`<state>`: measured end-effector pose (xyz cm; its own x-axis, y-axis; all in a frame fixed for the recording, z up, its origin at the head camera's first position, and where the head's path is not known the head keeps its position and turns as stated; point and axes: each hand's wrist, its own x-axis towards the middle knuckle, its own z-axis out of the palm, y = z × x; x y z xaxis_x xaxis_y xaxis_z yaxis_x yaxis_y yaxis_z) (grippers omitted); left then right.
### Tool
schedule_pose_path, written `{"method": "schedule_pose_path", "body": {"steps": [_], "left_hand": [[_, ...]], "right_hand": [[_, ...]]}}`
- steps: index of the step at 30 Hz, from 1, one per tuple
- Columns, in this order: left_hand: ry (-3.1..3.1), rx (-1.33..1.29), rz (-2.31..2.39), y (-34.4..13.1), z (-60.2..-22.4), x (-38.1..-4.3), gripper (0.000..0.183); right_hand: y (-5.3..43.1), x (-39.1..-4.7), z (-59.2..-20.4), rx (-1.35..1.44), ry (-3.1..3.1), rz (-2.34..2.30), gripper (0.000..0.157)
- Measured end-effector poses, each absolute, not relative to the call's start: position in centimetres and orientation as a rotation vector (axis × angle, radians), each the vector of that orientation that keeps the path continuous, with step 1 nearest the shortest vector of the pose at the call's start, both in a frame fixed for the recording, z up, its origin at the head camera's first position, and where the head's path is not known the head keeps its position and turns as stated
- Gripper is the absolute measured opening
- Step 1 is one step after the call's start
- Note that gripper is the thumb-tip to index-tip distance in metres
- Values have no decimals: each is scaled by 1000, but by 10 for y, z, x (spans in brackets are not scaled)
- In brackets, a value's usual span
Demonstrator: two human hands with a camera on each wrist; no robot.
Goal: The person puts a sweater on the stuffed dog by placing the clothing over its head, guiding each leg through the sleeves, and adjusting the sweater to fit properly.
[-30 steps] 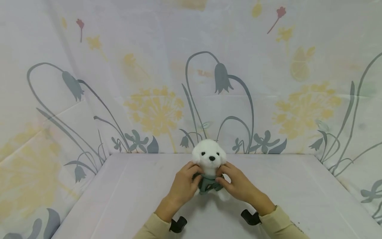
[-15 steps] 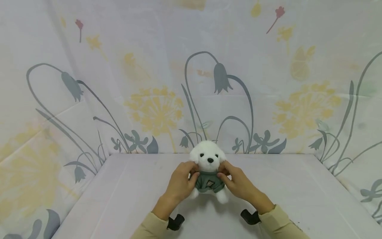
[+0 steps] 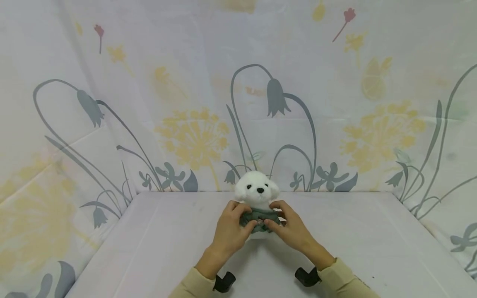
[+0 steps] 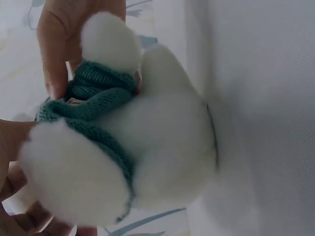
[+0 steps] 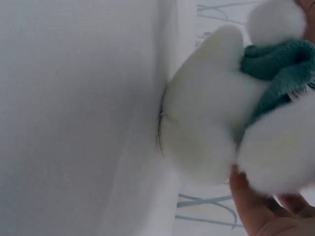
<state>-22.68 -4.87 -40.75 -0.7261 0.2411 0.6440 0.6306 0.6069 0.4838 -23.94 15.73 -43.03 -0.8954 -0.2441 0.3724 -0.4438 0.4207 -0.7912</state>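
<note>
A white plush dog point(image 3: 257, 186) in a green knitted sweater point(image 3: 265, 214) faces me at the middle of the white table. My left hand point(image 3: 230, 227) grips its left-of-picture side and my right hand point(image 3: 293, 229) the other. Both thumbs press on the sweater's front, nearly meeting over its small patch. From below, the left wrist view shows the sweater bunched upward, with the white belly point(image 4: 162, 132) bare under it. Two round paws stick out of the sleeves. In the right wrist view, fingers point(image 5: 246, 201) of my right hand curl about one paw point(image 5: 280, 147).
A white cloth-covered tabletop point(image 3: 179, 215) spreads around the plush. Behind it rises a white curtain point(image 3: 208, 95) printed with grey bellflowers and yellow blooms. Black wrist mounts point(image 3: 225, 282) jut inward near both beige sleeves point(image 3: 195, 283).
Both thumbs have slid inward across the sweater's front, which is now bunched and partly covers the patch. The dog's head has risen slightly and shifted a little left.
</note>
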Motion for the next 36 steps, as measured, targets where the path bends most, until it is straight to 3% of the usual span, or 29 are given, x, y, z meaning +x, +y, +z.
{"method": "schedule_pose_path", "body": {"steps": [8,20,24,28,36], "left_hand": [[-2285,-665,-989,-46,-403,-226,36],[-2401,-699,-1081,-52,-405,-227,35],[-2423,-692,-1152,-54,-406,-227,27],[-2424,-704,-1180,-54,-405,-226,32],[-2464,-717,-1169,-51,-399,-222,24]], "right_hand": [[160,-242,-429,634,-2373,1802,43],[157,-237,-425,676,-2443,1545,31],[155,-239,-428,635,-2491,1516,42],[154,-241,-431,630,-2594,1683,57],[155,-243,-435,657,-2509,1734,54]]}}
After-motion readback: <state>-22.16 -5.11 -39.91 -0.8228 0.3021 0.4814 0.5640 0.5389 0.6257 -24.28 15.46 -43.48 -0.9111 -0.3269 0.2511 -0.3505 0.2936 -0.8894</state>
